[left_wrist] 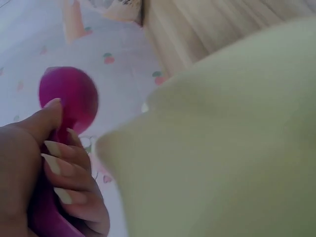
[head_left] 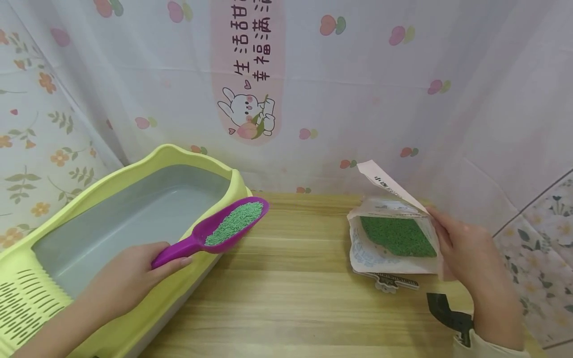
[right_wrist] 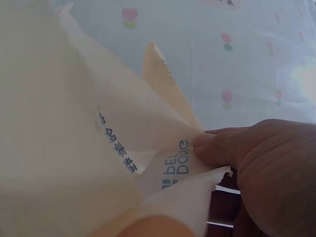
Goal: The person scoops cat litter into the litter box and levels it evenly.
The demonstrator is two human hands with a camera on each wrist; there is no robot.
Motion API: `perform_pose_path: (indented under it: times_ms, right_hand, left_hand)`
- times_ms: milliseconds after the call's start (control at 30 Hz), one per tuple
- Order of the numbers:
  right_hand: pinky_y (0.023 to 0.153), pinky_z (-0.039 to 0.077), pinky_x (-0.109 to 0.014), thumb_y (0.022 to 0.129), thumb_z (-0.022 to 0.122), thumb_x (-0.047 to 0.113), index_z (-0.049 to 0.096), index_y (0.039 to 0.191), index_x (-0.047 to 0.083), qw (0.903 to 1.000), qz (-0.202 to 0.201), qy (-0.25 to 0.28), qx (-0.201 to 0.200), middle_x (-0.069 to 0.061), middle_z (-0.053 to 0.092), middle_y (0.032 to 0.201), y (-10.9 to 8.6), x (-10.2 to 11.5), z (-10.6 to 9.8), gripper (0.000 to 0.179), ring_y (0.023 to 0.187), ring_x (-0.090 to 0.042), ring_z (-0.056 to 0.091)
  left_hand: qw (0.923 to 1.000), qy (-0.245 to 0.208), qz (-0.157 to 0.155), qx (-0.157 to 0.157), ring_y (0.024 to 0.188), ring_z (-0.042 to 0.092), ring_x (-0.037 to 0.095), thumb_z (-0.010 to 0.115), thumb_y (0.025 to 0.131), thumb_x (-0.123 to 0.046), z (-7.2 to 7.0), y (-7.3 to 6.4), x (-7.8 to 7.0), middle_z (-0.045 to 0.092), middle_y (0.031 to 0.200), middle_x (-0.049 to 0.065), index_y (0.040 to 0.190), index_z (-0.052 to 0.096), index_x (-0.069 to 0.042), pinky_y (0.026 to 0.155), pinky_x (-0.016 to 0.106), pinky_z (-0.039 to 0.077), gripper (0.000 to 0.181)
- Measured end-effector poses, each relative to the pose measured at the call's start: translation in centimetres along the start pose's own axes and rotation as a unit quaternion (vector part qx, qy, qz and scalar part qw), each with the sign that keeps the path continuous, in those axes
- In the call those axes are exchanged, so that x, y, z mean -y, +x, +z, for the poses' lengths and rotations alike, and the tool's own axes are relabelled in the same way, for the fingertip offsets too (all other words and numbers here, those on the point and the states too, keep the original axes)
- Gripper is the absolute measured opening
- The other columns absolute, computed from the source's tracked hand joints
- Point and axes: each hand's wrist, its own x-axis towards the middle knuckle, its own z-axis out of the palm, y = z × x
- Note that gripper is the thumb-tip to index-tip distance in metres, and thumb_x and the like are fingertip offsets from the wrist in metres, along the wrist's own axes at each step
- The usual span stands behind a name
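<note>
— Around, please?
— On the bench (head_left: 286,298), to the left, a yellow-green box (head_left: 134,214), grey inside; behind, a printed curtain (head_left: 358,94).
— And in the way?
— Over part of the white bag (head_left: 364,252) at right, its raised flap (head_left: 391,189); right edge pinched by the right fingers (right_wrist: 217,146).
— And the scoop (head_left: 200,235)?
— Purple, in front of the box's right rim (head_left: 236,186); handle (head_left: 174,252) gripped by the left fingers (left_wrist: 74,175); inside, many thin green pellets (head_left: 236,223).
</note>
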Motion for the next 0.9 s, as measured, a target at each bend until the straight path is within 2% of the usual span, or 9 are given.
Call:
perform_pose_path:
  times_ms: [67, 167, 400, 600, 700, 800, 900]
  right_hand:
    - [0.051, 0.044, -0.048, 0.099, 0.056, -0.001, 0.062, 0.129, -0.003, 1.0, -0.001, 0.002, -0.002, -0.037, 0.069, 0.092, 0.0, 0.0, 0.1, 0.03, 0.055, -0.034, 0.06]
    - [0.054, 0.047, -0.055, 0.098, 0.057, -0.002, 0.062, 0.128, -0.004, 1.0, -0.003, 0.004, -0.006, -0.038, 0.068, 0.095, 0.0, 0.1, 0.2, 0.03, 0.058, -0.038, 0.062]
    - [0.051, 0.04, -0.046, 0.099, 0.057, 0.0, 0.062, 0.129, -0.003, 0.9999, -0.004, -0.005, -0.011, -0.036, 0.068, 0.088, 0.1, 0.1, 0.3, 0.031, 0.051, -0.026, 0.048]
    - [0.049, 0.039, -0.045, 0.099, 0.056, -0.001, 0.062, 0.128, -0.004, 0.9997, -0.016, 0.001, -0.02, -0.037, 0.068, 0.089, 0.2, 0.3, 0.6, 0.03, 0.05, -0.027, 0.049]
    - [0.05, 0.038, -0.042, 0.1, 0.056, -0.001, 0.061, 0.13, -0.004, 0.9999, -0.008, 0.003, -0.009, -0.039, 0.067, 0.091, 0.2, 0.3, 0.6, 0.031, 0.05, -0.026, 0.05]
    - [0.052, 0.041, -0.047, 0.101, 0.055, 0.002, 0.059, 0.133, -0.002, 0.9998, 0.013, 0.003, 0.013, -0.04, 0.066, 0.097, 0.1, 0.3, 0.5, 0.033, 0.054, -0.032, 0.056]
    - [0.059, 0.047, -0.06, 0.102, 0.055, 0.003, 0.058, 0.135, -0.001, 0.9993, 0.028, 0.004, 0.025, -0.041, 0.065, 0.103, 0.0, 0.4, 0.5, 0.034, 0.066, -0.048, 0.065]
  left_hand:
    - [0.9999, 0.005, 0.006, -0.007, 0.054, 0.036, 0.005, 0.067, 0.092, -0.056, -0.2, -0.2, 0.5, 0.039, 0.057, -0.008, 0.074, 0.053, -0.021, 0.052, 0.023, 0.03, 0.042]
    - [0.9999, 0.01, 0.002, -0.007, 0.053, 0.036, 0.005, 0.067, 0.092, -0.055, -0.5, -0.2, 1.1, 0.039, 0.057, -0.008, 0.074, 0.053, -0.021, 0.052, 0.023, 0.03, 0.042]
    - [0.9999, 0.005, 0.001, 0.014, 0.054, 0.038, 0.005, 0.065, 0.093, -0.057, -0.4, 0.3, 1.2, 0.042, 0.058, -0.009, 0.074, 0.056, -0.021, 0.052, 0.024, 0.031, 0.041]
    - [0.9998, -0.004, -0.011, 0.019, 0.052, 0.038, 0.007, 0.065, 0.093, -0.057, -0.4, 0.6, 1.2, 0.042, 0.058, -0.007, 0.075, 0.055, -0.02, 0.05, 0.024, 0.032, 0.043]
    - [0.9998, -0.003, -0.011, 0.016, 0.053, 0.038, 0.008, 0.065, 0.093, -0.057, -0.2, 0.7, 1.0, 0.042, 0.058, -0.007, 0.075, 0.055, -0.019, 0.051, 0.024, 0.032, 0.043]
    - [0.9999, 0.001, -0.01, 0.014, 0.053, 0.039, 0.009, 0.064, 0.093, -0.058, 0.1, 1.1, 0.7, 0.042, 0.058, -0.006, 0.075, 0.054, -0.019, 0.051, 0.025, 0.032, 0.044]
    - [0.9998, 0.003, -0.007, 0.016, 0.053, 0.04, 0.011, 0.063, 0.094, -0.059, 0.3, 1.5, 0.4, 0.042, 0.058, -0.005, 0.076, 0.054, -0.018, 0.051, 0.025, 0.032, 0.045]
